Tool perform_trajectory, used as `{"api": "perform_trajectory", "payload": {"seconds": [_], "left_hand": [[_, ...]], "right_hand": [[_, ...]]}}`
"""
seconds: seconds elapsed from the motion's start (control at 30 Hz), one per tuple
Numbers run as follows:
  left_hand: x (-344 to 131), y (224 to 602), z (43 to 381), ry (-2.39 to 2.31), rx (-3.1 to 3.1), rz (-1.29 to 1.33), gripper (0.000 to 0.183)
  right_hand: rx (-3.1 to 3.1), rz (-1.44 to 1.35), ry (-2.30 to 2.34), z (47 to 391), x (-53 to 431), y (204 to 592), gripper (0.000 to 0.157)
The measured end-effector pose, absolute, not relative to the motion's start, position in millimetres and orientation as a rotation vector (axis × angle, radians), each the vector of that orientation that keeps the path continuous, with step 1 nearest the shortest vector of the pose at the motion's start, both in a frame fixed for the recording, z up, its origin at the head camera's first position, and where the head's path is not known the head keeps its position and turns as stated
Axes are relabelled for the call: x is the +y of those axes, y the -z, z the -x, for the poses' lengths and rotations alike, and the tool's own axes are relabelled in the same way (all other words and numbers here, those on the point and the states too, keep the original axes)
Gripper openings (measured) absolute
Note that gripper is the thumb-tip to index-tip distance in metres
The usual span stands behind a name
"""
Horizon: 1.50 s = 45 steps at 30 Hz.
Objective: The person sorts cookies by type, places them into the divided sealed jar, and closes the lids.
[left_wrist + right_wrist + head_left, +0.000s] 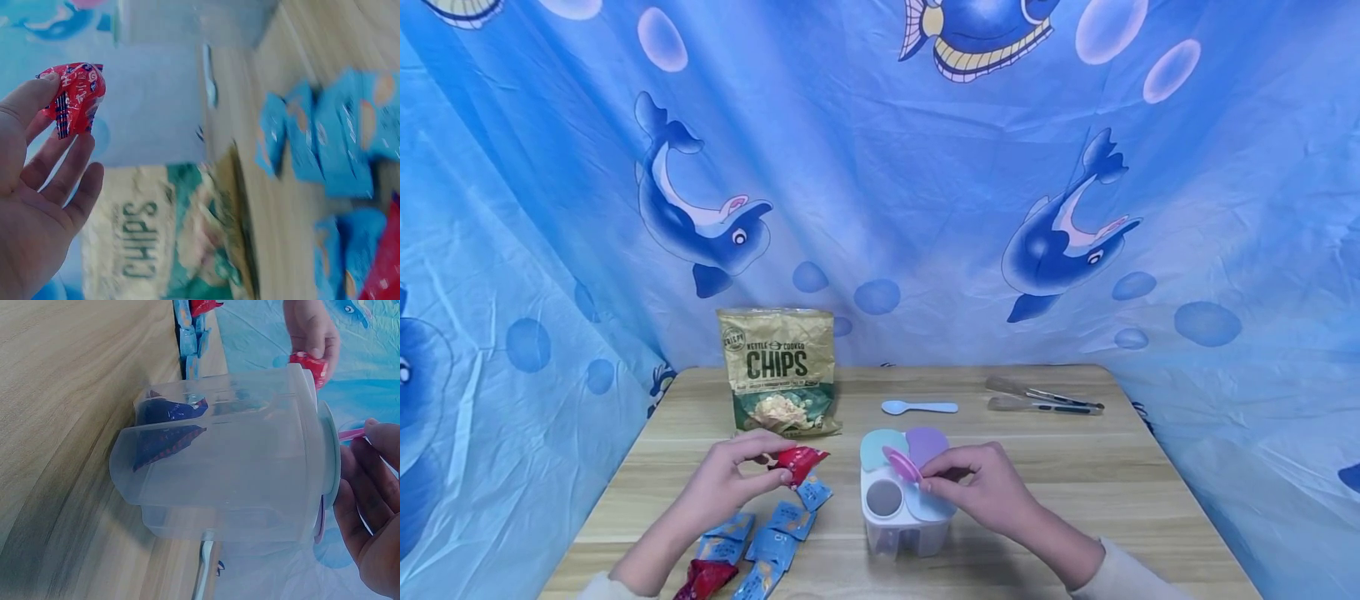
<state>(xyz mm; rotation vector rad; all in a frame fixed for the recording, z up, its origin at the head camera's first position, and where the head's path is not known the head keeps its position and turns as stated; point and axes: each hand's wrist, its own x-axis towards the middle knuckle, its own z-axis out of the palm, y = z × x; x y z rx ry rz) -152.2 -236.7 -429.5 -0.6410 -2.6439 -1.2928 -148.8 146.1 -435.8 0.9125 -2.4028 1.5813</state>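
My left hand [741, 471] pinches a small red wrapped packet [800, 463] between thumb and fingers, above the table and left of a translucent plastic container [880, 533]. In the left wrist view the packet [78, 94] shows a shiny, crinkled wrapper. On the right, my right hand [977, 485] pinches the edge of a pink lid [901, 463], which is tilted up on the container's top. Beside it, a round grey opening [883, 497] is uncovered. Mint [880, 448], purple [927, 444] and light blue [928, 504] lids lie flat. Dark blue packets [172, 411] show through the container wall.
Several blue packets [772, 546] lie at the front left, with a red packet [706, 577] beside them. A chips bag [781, 375] stands at the back left. Behind the container lie a light blue spoon [919, 407] and two slender utensils [1045, 407].
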Motion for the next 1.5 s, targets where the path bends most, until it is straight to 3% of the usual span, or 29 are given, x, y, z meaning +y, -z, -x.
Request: {"api": "perform_trajectory", "payload": {"seconds": [0.43,1.07,1.5], "left_hand": [[-194.0,409.4,142.7,1.333,-2.598,0.799,0.035],[-153.2,417.9,149.5,1.441,-2.562,1.134,0.020],[-134.1,409.3,154.5,1.303,-2.692,1.120,0.020]], "right_hand": [[-2.394,-0.918,-1.574,148.7,145.4,435.4,0.009],[-2.441,-0.888,-1.589,146.2,144.6,433.2,0.006],[-2.476,-0.883,-1.587,145.8,145.3,431.3,0.009]]}}
